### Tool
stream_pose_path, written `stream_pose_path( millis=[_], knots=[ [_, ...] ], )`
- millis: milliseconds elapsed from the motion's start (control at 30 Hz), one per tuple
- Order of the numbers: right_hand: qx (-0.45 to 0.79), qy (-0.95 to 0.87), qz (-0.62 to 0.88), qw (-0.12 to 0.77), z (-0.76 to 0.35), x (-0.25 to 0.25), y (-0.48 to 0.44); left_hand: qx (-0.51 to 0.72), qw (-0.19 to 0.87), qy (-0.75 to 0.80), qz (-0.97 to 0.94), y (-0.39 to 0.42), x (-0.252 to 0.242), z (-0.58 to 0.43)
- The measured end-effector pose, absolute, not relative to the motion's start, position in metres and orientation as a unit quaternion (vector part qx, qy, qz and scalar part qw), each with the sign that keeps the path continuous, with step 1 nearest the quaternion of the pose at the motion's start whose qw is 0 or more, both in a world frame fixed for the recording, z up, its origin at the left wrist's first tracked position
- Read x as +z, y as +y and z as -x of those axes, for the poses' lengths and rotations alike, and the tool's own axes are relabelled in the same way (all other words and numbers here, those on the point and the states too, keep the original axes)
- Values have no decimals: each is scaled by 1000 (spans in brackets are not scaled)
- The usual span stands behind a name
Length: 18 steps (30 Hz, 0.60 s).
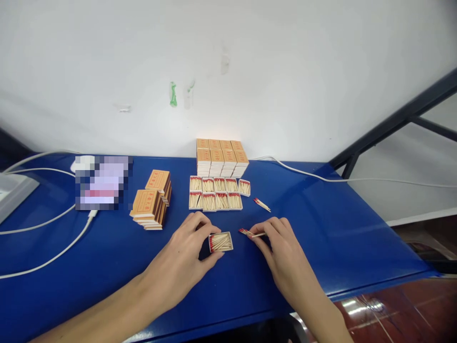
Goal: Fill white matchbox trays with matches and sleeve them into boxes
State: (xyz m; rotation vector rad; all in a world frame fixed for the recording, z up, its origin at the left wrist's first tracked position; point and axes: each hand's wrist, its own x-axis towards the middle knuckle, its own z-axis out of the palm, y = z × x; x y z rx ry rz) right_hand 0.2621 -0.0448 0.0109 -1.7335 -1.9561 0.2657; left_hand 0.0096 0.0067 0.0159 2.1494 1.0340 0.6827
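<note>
Fingers (202,225) of the left hand (185,257) are clamped on a small open cardboard match tray (220,242), with the thumb on its near edge and the other fingers on its far-left corner. The match tray lies flat on the blue counter (321,247) and is filled with red-tipped wooden matches.

Fingers (267,229) of the right hand (282,252) are pinched together on a few loose red-tipped matches (250,233). These are held low just right of the match tray, heads toward it.

Beyond the match tray:
- To the right, a small bundle of spare matches (262,205) lies on the counter.
- Straight ahead, two rows of open filled trays (216,195) sit edge to edge.
- Behind those rows stands a block of closed orange-topped matchboxes (221,157).
- To the left are two leaning stacks of orange-faced cardboard boxes (152,200).
</note>
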Motion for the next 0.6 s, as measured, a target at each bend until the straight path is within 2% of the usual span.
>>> stream_pose_path(
  millis=[167,467,600],
  knots=[
    [80,-750,608,247,-265,12,-44,255,330,397,-818,6,13,-9],
    [126,-723,617,285,-257,25,-43,254,337,391,-818,7,12,-8],
    [148,-770,571,243,-239,43,-42,257,340,389,-817,7,12,-9]
  ],
)
